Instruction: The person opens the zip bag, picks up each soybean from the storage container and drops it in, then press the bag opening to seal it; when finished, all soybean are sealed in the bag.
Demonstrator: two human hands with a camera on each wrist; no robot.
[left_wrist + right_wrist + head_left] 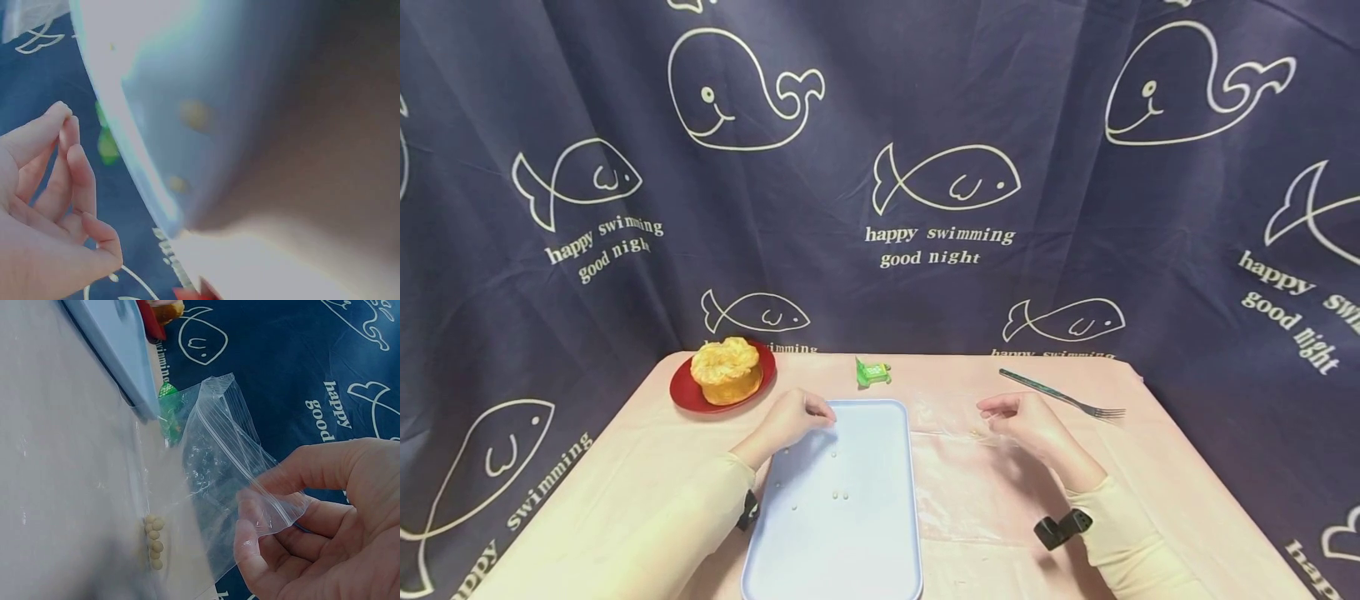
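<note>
My right hand (325,512) pinches a clear zip bag (212,469) by its zip edge. Several pale round beans (155,542) lie in the bag's lower part. In the head view this hand (1026,423) is to the right of a light blue tray (880,550). My left hand (795,419) is over the tray's far left corner. Seen from the left wrist, the left hand's (56,206) thumb and index fingertips come together; I cannot tell if a bean is between them. A few beans (840,495) lie scattered on the tray.
A red plate (688,398) with a round golden pastry (727,372) is at the back left. Behind the tray lies a small green packet (873,372). A fork (1060,395) lies at the back right. A dark blue printed curtain (940,100) hangs behind the table.
</note>
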